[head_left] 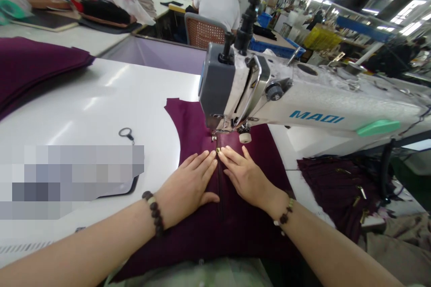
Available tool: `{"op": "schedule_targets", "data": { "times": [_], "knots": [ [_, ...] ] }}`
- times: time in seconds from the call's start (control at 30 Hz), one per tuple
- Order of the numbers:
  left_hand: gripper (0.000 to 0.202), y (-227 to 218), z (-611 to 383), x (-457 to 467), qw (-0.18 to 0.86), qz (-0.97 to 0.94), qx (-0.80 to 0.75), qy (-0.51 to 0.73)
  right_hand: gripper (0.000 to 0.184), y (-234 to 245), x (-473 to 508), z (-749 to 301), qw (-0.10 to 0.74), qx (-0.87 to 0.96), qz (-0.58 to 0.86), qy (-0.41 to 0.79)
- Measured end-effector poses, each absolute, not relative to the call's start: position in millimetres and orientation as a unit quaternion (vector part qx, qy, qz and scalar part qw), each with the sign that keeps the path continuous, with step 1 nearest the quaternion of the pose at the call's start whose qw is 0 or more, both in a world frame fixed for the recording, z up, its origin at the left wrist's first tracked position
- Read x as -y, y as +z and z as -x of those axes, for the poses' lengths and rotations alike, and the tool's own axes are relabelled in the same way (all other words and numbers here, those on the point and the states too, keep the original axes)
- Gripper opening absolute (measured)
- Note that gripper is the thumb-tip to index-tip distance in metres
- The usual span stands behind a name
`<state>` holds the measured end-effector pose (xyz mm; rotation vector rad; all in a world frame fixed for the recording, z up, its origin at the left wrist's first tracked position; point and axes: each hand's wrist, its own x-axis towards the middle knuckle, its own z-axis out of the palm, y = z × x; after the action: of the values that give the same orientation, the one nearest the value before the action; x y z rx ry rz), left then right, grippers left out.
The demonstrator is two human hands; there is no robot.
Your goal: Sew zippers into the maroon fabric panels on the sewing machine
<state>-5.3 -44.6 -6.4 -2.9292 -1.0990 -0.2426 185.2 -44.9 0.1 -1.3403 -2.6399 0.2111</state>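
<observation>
A dark purple fabric panel [188, 121] lies under the needle end of the sewing machine [249, 94] and hangs over the table's front edge. Down its middle runs a dark zipper [220, 184] with a small gold zipper pull [218, 150] just in front of the presser foot [214, 138]. My left hand [190, 179] rests flat on the fabric left of the zipper, fingers stretched out and thumb pointing toward it. On the other side my right hand [247, 175] presses the cloth with extended fingers, its fingertips by the zipper pull. Neither hand grips anything.
A stack of purple fabric [37, 69] lies at the left on the white table [151, 85]. A ring holder [125, 133] sits near a blurred-out flat item. At the right are zippered purple pieces [340, 188]. Beyond the machine a person in white [217, 4] sits on a chair [205, 31].
</observation>
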Motion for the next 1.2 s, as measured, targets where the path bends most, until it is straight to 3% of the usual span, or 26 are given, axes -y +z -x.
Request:
{"op": "schedule_targets", "data": {
  "times": [0.5, 1.0, 1.2],
  "knots": [
    [0.075, -5, 8, 22, 0.005, 0.938, 0.342, -0.054, 0.041, -1, 25, -183, 0.093, 0.883, 0.455, 0.063],
    [0.076, -9, 10, 16, 0.013, 0.942, 0.329, -0.063, 0.040, 8, 18, -148, 0.079, 0.828, 0.555, 0.018],
    [0.069, -9, 14, 16, 0.001, 0.941, 0.333, -0.066, 0.037, 8, 19, -164, 0.143, 0.808, 0.562, 0.104]
  ]
}}
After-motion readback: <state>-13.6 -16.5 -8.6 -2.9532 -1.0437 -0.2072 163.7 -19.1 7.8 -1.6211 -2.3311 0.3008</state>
